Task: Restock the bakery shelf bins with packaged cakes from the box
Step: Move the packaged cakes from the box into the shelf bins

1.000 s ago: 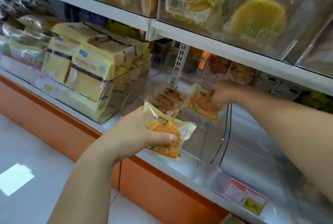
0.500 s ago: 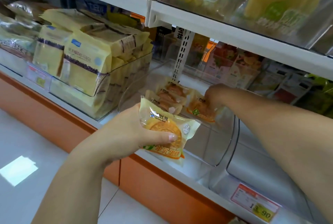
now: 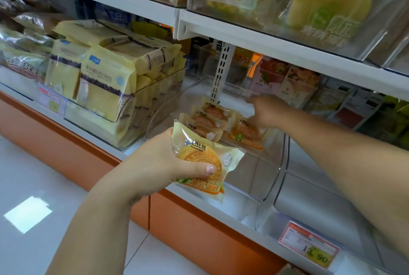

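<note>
At the bakery shelf's clear bin (image 3: 272, 177), my left hand (image 3: 163, 164) clamps a packaged cake (image 3: 203, 161), thumb across its face and fingers curled behind, holding it just outside the bin's front wall, at seven o'clock of the stock inside. My right hand (image 3: 267, 110) reaches in from the bin's three o'clock side onto the rightmost cake (image 3: 245, 135), beside the few leaning cakes (image 3: 212, 117) already there. Blur hides whether those fingers pinch the pack or merely press it. The likely trouble: the leaning row looks unsupported, so a nudge from my right hand could knock it flat, and the slick wrapper in my left could slip to the floor if I release short of the wall. The yellow packs (image 3: 104, 88) at nine o'clock bulge above their own bin; the supply box is out of sight
</note>
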A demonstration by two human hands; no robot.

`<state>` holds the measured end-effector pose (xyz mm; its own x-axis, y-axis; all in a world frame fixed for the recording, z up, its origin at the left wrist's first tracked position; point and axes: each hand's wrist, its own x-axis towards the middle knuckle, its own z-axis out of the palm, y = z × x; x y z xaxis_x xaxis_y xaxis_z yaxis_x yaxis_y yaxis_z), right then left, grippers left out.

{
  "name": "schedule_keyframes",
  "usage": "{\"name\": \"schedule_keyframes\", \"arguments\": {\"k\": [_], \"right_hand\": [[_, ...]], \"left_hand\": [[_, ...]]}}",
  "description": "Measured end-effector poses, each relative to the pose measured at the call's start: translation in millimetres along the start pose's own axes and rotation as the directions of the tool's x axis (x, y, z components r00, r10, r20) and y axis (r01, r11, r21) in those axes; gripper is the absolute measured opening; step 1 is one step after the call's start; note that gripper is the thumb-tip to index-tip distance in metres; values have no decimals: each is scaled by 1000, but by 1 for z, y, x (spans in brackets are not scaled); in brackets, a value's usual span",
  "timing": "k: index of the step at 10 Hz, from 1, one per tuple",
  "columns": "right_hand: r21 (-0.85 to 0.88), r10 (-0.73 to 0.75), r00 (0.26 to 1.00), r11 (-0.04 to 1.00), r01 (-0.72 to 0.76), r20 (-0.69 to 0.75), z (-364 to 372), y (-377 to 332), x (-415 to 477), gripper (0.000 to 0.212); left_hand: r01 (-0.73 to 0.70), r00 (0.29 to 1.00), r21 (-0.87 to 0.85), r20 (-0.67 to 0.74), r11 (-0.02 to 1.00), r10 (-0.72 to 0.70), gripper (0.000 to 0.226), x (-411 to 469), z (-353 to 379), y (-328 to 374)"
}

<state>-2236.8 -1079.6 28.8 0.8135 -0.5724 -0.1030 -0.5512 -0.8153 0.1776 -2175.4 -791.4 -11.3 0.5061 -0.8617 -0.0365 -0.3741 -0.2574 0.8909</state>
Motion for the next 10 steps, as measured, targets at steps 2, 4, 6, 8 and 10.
{"name": "schedule_keyframes", "arguments": {"k": [2, 4, 6, 8, 10], "right_hand": [[643, -480, 847, 728, 240, 227, -71, -49, -112, 53], [567, -506, 835, 761, 315, 216, -67, -52, -115, 43], [339, -201, 968, 930, 141, 149, -52, -29, -76, 36], [-22, 26, 965, 1000, -21, 262, -16, -28, -28, 35], [-191, 126, 937, 980, -65, 326, 4, -26, 1, 34]], "left_hand": [[-57, 998, -133, -43, 989, 51, 45, -12, 1, 20], [-84, 979, -86, -194, 993, 66, 56, -8, 15, 28], [25, 974, 327, -220, 945, 50, 86, -3, 15, 7], [22, 997, 641, -72, 767, 31, 56, 3, 19, -7], [10, 998, 677, -48, 736, 31, 48, 6, 18, -10]]}}
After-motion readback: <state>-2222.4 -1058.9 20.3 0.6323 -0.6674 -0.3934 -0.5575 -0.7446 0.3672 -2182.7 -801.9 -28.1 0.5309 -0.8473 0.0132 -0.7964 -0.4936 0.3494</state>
